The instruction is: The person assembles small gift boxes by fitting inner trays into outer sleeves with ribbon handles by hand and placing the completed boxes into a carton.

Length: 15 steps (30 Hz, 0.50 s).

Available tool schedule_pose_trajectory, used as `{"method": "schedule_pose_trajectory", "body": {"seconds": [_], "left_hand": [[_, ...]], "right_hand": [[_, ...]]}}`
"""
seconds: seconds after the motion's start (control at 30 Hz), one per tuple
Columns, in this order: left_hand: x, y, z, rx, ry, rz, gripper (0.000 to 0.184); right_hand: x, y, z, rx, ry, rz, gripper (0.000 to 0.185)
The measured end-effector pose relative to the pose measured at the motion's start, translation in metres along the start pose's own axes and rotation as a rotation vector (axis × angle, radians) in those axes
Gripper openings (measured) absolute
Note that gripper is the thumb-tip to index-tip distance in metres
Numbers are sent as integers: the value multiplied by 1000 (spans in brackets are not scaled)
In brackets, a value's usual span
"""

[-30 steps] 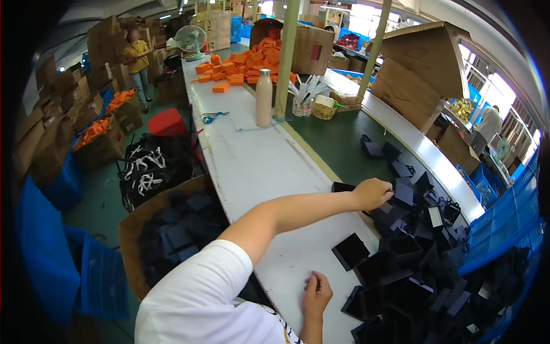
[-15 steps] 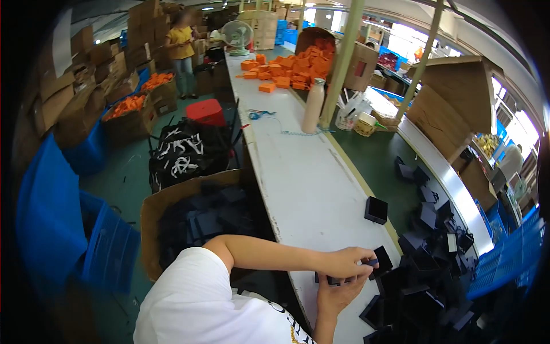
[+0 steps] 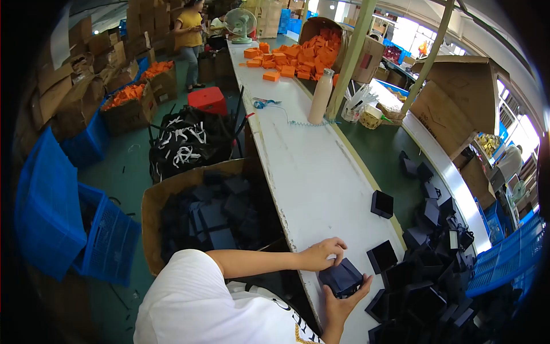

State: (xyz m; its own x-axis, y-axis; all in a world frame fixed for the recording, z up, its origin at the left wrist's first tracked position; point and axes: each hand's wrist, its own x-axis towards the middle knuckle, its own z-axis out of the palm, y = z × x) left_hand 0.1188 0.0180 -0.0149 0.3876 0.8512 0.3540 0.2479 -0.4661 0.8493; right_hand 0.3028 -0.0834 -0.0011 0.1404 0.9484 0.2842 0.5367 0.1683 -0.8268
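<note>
A dark navy gift box (image 3: 342, 277) sits tilted at the front edge of the white table, cradled by my right hand (image 3: 345, 299), its thumb on one side and its fingers on the other. Just above the box's upper left edge is my left hand (image 3: 322, 254), fingers curled in; whatever they may pinch is too small to make out. Beside the box an open dark box (image 3: 382, 256) lies on the table, and another open one (image 3: 382, 204) stands farther up. A heap of dark boxes (image 3: 424, 275) lies to the right.
On my left, a carton (image 3: 150, 229) holds many dark boxes. Along the table are a pink bottle (image 3: 321, 97), scissors (image 3: 264, 103), orange boxes (image 3: 309, 54) and a fan (image 3: 240, 26). Blue crates (image 3: 109, 241), a red stool (image 3: 207, 101) and a person in yellow (image 3: 188, 28) are at left.
My left hand has drawn back leftward off the box, uncovering its top. My right hand still holds the box, its fingers now opened wider around the side. The view has shifted slightly.
</note>
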Motion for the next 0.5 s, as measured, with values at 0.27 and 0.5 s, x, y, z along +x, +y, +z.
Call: {"method": "schedule_pose_trajectory", "body": {"seconds": [0.27,0.5], "left_hand": [[-11,-20,5,35,-95,130,37],[-7,7,-22,184,-306,183,69]], "right_hand": [[2,12,2,82,-81,77,121],[13,8,-21,26,-222,11,112]]}}
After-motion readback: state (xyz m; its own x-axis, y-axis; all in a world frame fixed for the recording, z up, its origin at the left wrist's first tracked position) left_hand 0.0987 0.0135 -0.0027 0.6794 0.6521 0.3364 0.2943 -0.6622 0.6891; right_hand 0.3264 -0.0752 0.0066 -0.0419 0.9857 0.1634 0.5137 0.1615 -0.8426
